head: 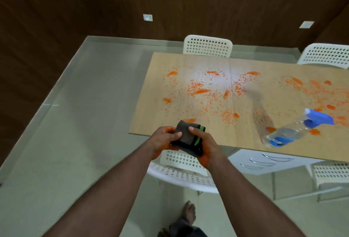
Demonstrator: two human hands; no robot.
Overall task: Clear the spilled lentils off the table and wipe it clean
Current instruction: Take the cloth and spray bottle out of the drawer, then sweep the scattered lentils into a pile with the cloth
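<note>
The fingers [178,129] of both hands are curled round a folded grey cloth [186,138] with a green stripe, the left hand [162,140] gripping its near-left edge and the right hand [203,142] its right side, held in the air just off the near edge of the bench [151,104]; the orange lentils [198,89] lie scattered across most of the bench top, in thin sprinkles and a few thicker clumps, none yet gathered; a clear spray bottle [294,132] with a blue trigger stands near the front edge among them. A likely risk: a fast sweep with the cloth would flick lentils over the bench edge onto the floor; a wide stroke could also knock the bottle over.
</note>
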